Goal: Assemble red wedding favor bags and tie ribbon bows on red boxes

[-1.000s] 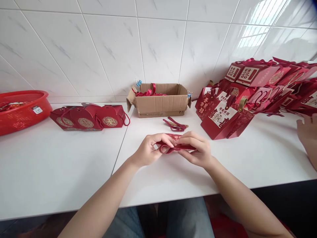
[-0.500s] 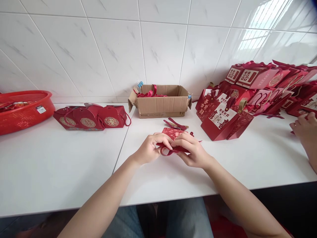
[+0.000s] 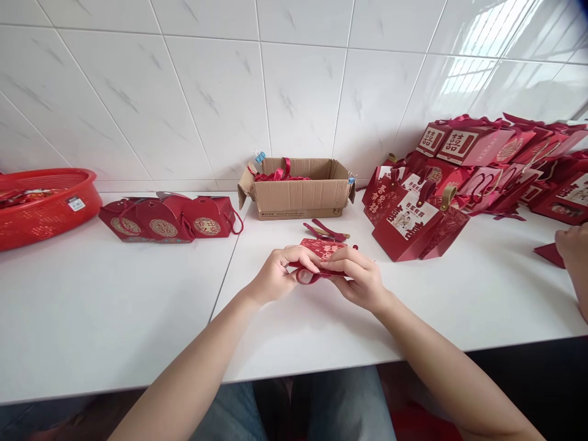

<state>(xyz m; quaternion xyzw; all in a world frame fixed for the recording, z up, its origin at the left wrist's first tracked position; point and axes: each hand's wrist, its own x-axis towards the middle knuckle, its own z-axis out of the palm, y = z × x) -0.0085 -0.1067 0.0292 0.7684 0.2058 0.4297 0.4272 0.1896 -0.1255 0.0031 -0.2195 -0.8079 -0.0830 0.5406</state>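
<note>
Both my hands grip a red patterned gift box [image 3: 321,248] low over the white table, near its middle. My left hand [image 3: 279,274] pinches its left side, thumb below and fingers on top. My right hand [image 3: 361,278] closes on its right side, with fingertips meeting the left ones. A loop of red strap [image 3: 305,277] curls toward me under my fingers. Much of the box is hidden by my hands. Just behind it lie a few loose red straps [image 3: 326,231], one showing a tan underside.
Behind stands a cardboard box [image 3: 301,197] of red ribbon. Three red boxes [image 3: 168,218] and a red plastic basket [image 3: 50,220] are at left. Finished-looking gift boxes [image 3: 407,223] stand at right before a stacked pile [image 3: 487,147]. Another person's hand [image 3: 574,251] holds red card at the right edge.
My right hand and its fingers have shifted slightly left along the box, and the strap loop has moved a little upward. The other person's hand has moved down and right, with red card now showing.
</note>
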